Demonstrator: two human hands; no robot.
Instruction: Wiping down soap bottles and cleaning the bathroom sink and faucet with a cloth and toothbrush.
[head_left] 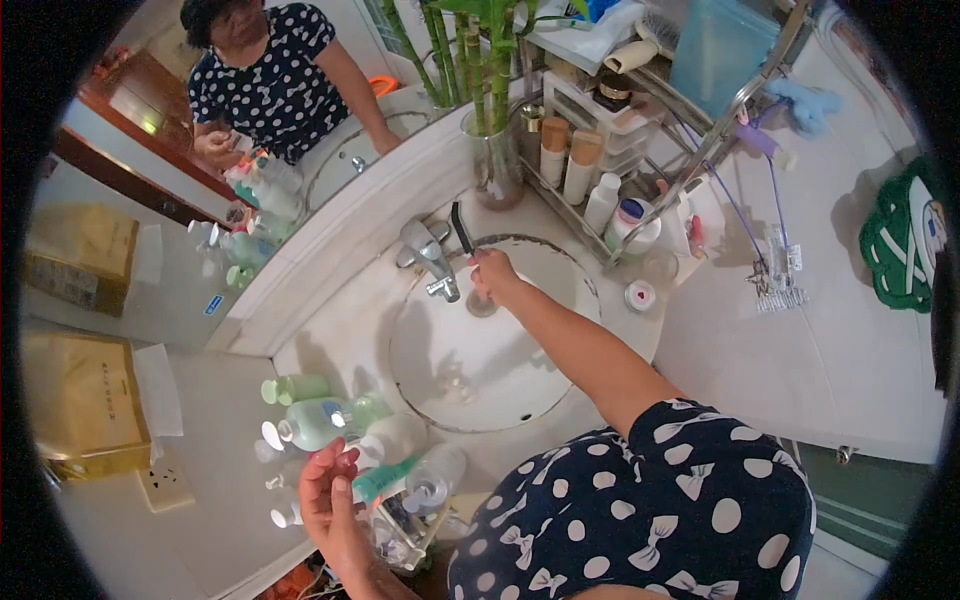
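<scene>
My right hand (pixel 491 275) reaches over the far side of the white sink (pixel 560 385), closed around a slim black-ended tool (pixel 461 228). The tool's dark end points away toward the back of the counter, beside the chrome faucet (pixel 428 262). Whether it is a brush or a scraper I cannot make out. At the lower left, my left hand (pixel 335 500) is raised palm up above the counter's edge. Its fingers bend loosely, apart from the thumb, and nothing shows in them. Just beyond it stand a green tube (pixel 384 482) and a clear pump bottle (pixel 435 472).
More bottles (pixel 315 422) crowd the counter left of the sink. A glass vase of bamboo (pixel 493 165) and a metal rack (pixel 590 215) with cosmetics stand at the back right. A small round jar (pixel 639 295) sits by the sink's right rim. A mirror (pixel 330 160) lines the back.
</scene>
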